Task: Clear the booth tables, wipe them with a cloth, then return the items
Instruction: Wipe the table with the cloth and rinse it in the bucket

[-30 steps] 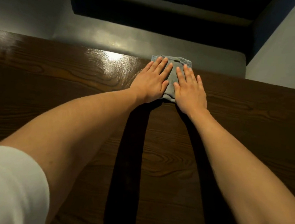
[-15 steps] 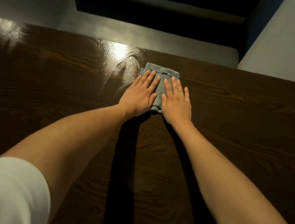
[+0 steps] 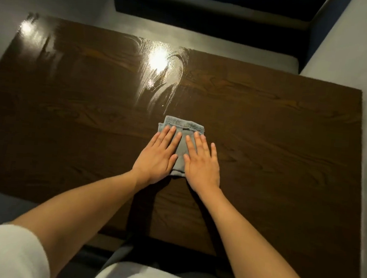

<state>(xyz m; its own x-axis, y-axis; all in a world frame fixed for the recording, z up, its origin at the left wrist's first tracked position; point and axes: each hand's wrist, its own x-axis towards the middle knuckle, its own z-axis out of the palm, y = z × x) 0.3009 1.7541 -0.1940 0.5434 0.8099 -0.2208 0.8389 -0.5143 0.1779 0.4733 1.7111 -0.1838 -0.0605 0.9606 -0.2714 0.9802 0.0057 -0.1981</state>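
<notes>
Cloth (image 3: 180,147): grey, folded, lying flat near the middle of the booth table (image 3: 287,147), slightly toward the far side. Hemmed edge faces away from the person.

Left hand (image 3: 158,156) flat on the cloth's left part, fingers straight and close together, tips near the far hem. Right hand (image 3: 201,162) flat on the right part, fingers straight and slightly fanned, little finger out over bare wood. A strip of cloth shows between the 2 hands. Neither hand curls or pinches; both press down.

Wet streaks (image 3: 159,77) shine on the wood beyond the cloth, under a ceiling-light glare. The right half of the top looks dull and dry, so likely not wiped yet.

Risks, as judged: with only flat palms holding it, the fold could bunch or slip out on a fast stroke. Narrow passes may leave gaps between lanes. Wet film may dry to smears.

Around: grey bench seat (image 3: 208,36) past the far edge, grey wall (image 3: 350,42) at right, white sleeve (image 3: 4,252) in near left corner. Nothing stands on the visible tabletop in the cloth's path.
</notes>
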